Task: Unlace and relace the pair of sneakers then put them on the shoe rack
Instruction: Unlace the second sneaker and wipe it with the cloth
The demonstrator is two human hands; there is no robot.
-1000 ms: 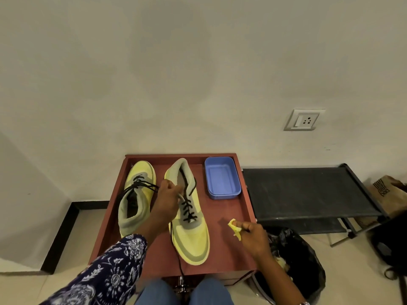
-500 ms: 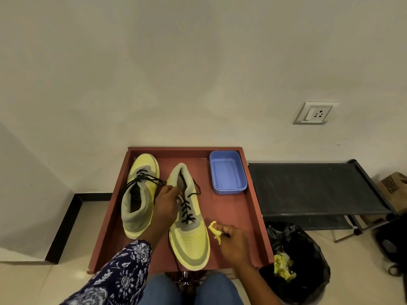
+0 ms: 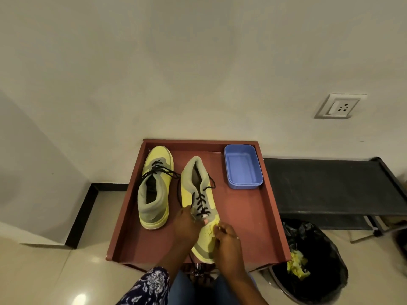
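Two yellow-and-grey sneakers lie on a red-brown tray table (image 3: 244,219). The left sneaker (image 3: 154,190) points away from me, its black lace loosened at the top. The right sneaker (image 3: 187,194) points toward me, with its black lace (image 3: 201,205) crossed through the lower eyelets. My left hand (image 3: 186,225) pinches a free end of that lace beside the lowest eyelets. My right hand (image 3: 226,237) rests on the toe of the right sneaker and pinches a small yellow scrap (image 3: 214,223). A black shoe rack (image 3: 326,186) stands to the right of the table.
A blue plastic tub (image 3: 242,168) sits at the table's back right corner. Below the rack's near end is a bin lined with a black bag (image 3: 319,256), holding yellow scraps. A wall with a socket (image 3: 339,105) runs directly behind the table.
My left hand slid down from the tongue area to the lowest eyelets, lace in its fingers. My right hand carried the yellow scrap leftward from the table onto the sneaker's toe.
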